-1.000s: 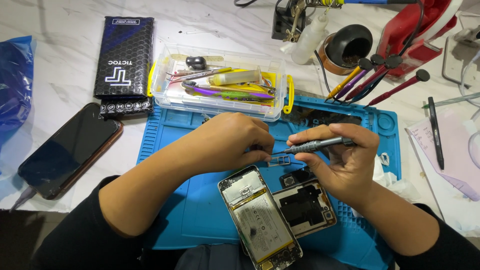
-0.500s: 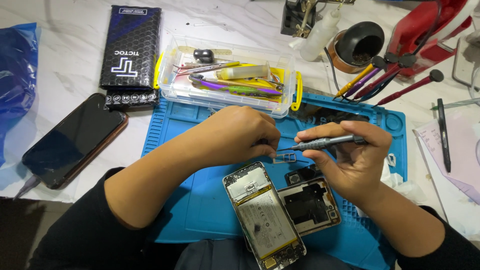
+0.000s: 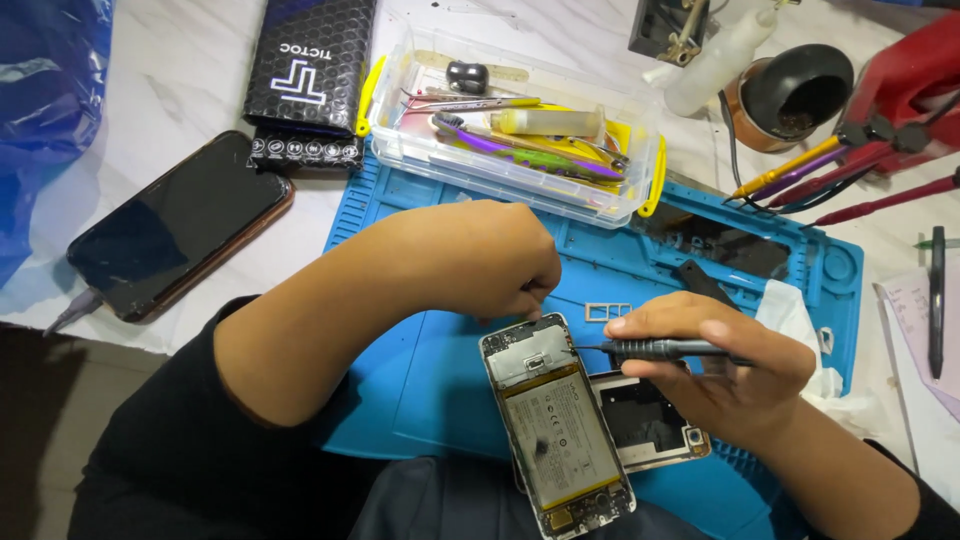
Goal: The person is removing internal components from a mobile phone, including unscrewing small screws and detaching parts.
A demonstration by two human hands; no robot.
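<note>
An opened phone (image 3: 556, 423) with its battery showing lies on the blue work mat (image 3: 430, 380). My left hand (image 3: 490, 262) is closed at the phone's top edge, its fingertips pinching there. My right hand (image 3: 715, 375) grips a dark precision screwdriver (image 3: 660, 349) held level, its tip touching the phone's upper right corner. The phone's removed back cover (image 3: 650, 422) lies under my right hand. A small metal card tray (image 3: 607, 311) rests on the mat just above the screwdriver.
A clear plastic box (image 3: 510, 130) of tools stands behind the mat. A dark phone (image 3: 180, 225) with a cable and a black packet (image 3: 310, 80) lie at left. Screwdrivers (image 3: 830, 165), a squeeze bottle (image 3: 720, 55) and a round black pot (image 3: 795, 90) sit at back right.
My view has shifted closer and to the left. The screwdriver has come down from above the card tray to the phone's top corner, and my left hand still sits at the top edge.
</note>
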